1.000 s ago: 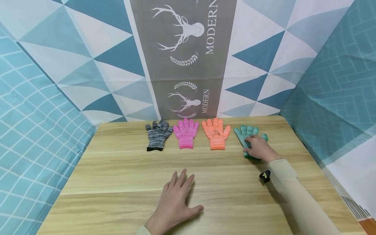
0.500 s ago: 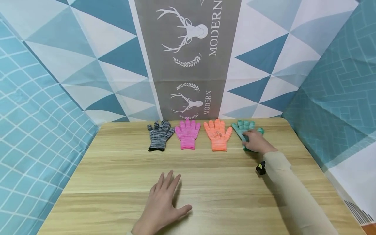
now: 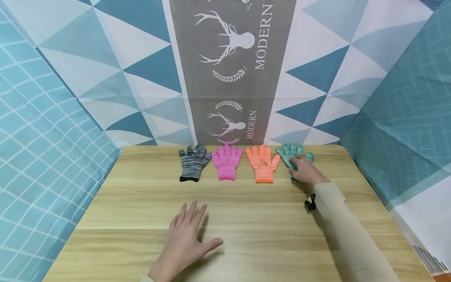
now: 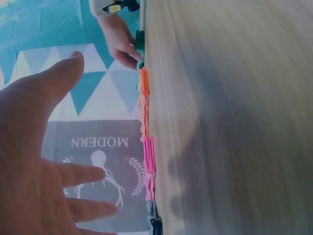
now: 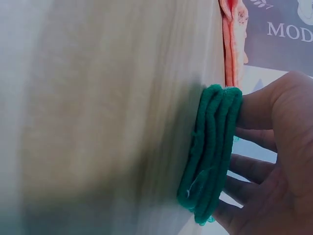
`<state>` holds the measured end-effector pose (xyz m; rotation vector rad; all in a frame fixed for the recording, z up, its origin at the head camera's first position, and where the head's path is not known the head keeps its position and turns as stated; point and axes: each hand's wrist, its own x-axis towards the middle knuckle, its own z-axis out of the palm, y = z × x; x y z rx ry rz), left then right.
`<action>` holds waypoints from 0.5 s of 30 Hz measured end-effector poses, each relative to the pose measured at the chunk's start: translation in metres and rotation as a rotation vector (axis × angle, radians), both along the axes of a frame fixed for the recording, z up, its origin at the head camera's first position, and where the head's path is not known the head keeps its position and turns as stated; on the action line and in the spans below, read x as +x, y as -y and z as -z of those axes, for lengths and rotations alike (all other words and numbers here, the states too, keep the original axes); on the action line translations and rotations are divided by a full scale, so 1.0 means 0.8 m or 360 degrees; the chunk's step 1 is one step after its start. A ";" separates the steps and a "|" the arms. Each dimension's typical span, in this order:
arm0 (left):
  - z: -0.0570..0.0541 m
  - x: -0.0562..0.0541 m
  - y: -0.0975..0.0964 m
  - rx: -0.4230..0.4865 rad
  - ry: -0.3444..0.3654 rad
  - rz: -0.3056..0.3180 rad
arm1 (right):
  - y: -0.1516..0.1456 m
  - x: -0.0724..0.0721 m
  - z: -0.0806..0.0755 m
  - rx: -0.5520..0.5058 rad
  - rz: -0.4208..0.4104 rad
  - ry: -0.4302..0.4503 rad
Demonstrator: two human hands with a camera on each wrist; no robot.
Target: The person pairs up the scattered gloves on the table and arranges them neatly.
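Observation:
My right hand (image 3: 305, 171) rests on a green knit glove (image 3: 288, 155) at the back right of the table, covering much of its palm. In the right wrist view its layered cuff (image 5: 210, 152) stands edge-on, with my thumb and spread fingers touching its upper side. To its left, an orange glove (image 3: 262, 164), a pink glove (image 3: 226, 162) and a grey-and-black glove (image 3: 192, 163) lie flat in a row, fingers pointing to the back. My left hand (image 3: 184, 239) is held over the front of the table, fingers spread, holding nothing.
The wood-grain table (image 3: 246, 219) meets a patterned cloth backdrop (image 3: 148, 78) right behind the gloves. Blue cloth walls (image 3: 46, 129) stand on the left and right. A small black device (image 3: 310, 202) is at my right wrist.
The green glove has slid back and left, closer to the orange one, with my right hand on it. My left hand has drifted left. The camera view has shifted slightly.

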<state>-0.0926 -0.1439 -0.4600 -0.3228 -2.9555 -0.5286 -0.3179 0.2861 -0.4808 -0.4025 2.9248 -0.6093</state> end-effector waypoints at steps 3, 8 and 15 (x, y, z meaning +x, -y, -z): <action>0.003 -0.004 0.003 -0.0004 -0.0019 -0.0001 | -0.003 0.012 0.002 -0.0095 0.0047 -0.0088; 0.000 -0.016 0.010 -0.0049 -0.0041 -0.0006 | 0.005 0.047 0.005 -0.0244 0.0128 -0.0203; -0.007 -0.032 0.020 -0.0105 -0.0058 -0.0066 | 0.031 0.097 0.005 -0.0124 0.0182 -0.0303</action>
